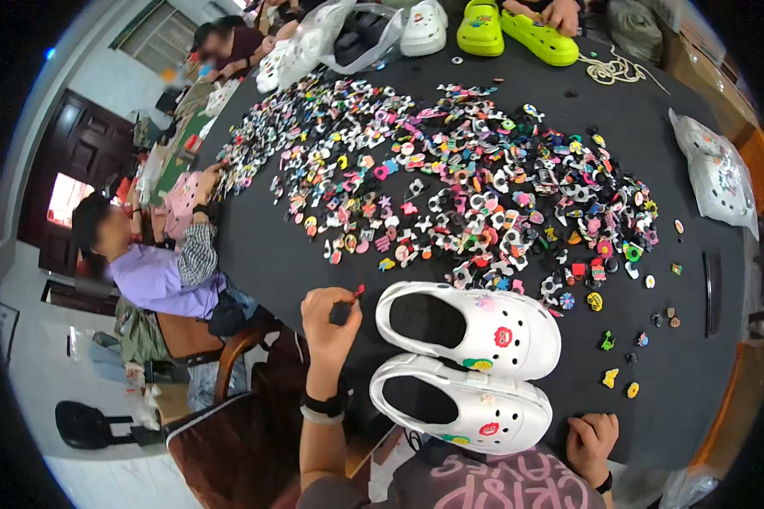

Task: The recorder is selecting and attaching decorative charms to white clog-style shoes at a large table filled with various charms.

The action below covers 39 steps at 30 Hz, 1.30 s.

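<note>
Charms [475, 191] of many colours are being displayed in a broad scatter across the black table [272, 263], well beyond the two white clogs [463, 369] that are lying side by side at its near edge, toes pointing right. A small red charm [358, 291] is being pinched between thumb and fingertips of the left hand [329, 321], which is being held raised just left of the upper clog. The right hand [592, 441] is being rested on the table edge beside the toe of the lower clog, fingers curled under into a loose fist, nothing visibly gripped. Red and yellow charms are already being carried on both clogs. Across the table, a lime-green pair of clogs [518, 32] is being handled by another person.
</note>
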Each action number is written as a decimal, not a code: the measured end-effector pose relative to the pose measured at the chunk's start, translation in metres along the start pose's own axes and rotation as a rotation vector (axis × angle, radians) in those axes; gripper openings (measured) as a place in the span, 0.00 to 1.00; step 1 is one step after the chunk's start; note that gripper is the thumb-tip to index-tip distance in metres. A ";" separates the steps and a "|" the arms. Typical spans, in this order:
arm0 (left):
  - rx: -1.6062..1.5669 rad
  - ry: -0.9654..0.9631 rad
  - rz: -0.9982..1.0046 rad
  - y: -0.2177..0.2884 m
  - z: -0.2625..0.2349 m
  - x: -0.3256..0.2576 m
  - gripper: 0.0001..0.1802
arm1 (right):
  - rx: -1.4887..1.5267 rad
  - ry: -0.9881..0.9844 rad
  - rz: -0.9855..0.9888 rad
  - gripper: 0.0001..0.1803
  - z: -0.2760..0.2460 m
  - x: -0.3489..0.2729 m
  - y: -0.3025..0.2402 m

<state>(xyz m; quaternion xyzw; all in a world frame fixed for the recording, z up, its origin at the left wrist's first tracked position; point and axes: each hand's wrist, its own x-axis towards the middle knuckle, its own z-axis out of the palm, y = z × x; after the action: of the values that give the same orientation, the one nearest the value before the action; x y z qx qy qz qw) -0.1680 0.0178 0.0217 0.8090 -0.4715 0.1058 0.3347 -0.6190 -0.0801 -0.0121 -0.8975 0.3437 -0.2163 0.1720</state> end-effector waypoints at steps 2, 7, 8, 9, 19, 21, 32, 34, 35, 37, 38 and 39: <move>-0.039 0.039 -0.053 -0.008 0.005 -0.014 0.09 | 0.003 0.001 -0.012 0.15 0.001 0.000 -0.002; -0.152 0.073 -0.251 -0.021 0.028 -0.034 0.10 | -0.022 0.008 -0.003 0.16 0.006 -0.005 0.001; -0.230 0.046 -0.315 -0.023 0.032 -0.034 0.10 | -0.025 0.015 -0.007 0.16 0.008 -0.006 0.002; -0.317 0.055 -0.302 -0.024 0.035 -0.035 0.10 | -0.027 0.022 -0.009 0.16 0.008 -0.006 0.002; -0.476 0.126 -0.404 -0.030 0.042 -0.041 0.12 | -0.080 0.010 0.027 0.14 0.008 -0.004 -0.004; -0.466 0.124 -0.412 -0.030 0.042 -0.042 0.12 | -0.058 0.025 0.022 0.14 0.010 -0.004 -0.004; -0.547 0.160 -0.431 -0.039 0.046 -0.047 0.11 | -0.063 0.045 -0.032 0.15 0.005 0.001 -0.004; -0.628 0.180 -0.482 -0.037 0.045 -0.047 0.11 | -0.058 0.060 -0.033 0.14 0.005 0.000 -0.002; -0.570 0.194 -0.489 -0.030 0.039 -0.051 0.12 | -0.039 0.051 -0.033 0.13 0.003 0.002 -0.003; -0.431 0.190 -0.460 -0.005 0.019 -0.055 0.12 | 0.001 0.016 0.003 0.12 -0.003 0.004 -0.003; -0.335 0.194 -0.429 0.004 0.003 -0.061 0.13 | 0.038 -0.015 0.019 0.12 -0.007 0.008 -0.003; -0.348 0.181 -0.305 0.015 -0.016 -0.068 0.12 | 0.094 -0.038 0.037 0.13 -0.011 0.012 -0.007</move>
<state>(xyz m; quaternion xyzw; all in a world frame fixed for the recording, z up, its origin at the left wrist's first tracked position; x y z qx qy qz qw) -0.2145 0.0705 0.0076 0.7883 -0.3230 0.0433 0.5220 -0.6129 -0.0854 0.0035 -0.8858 0.3465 -0.2117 0.2247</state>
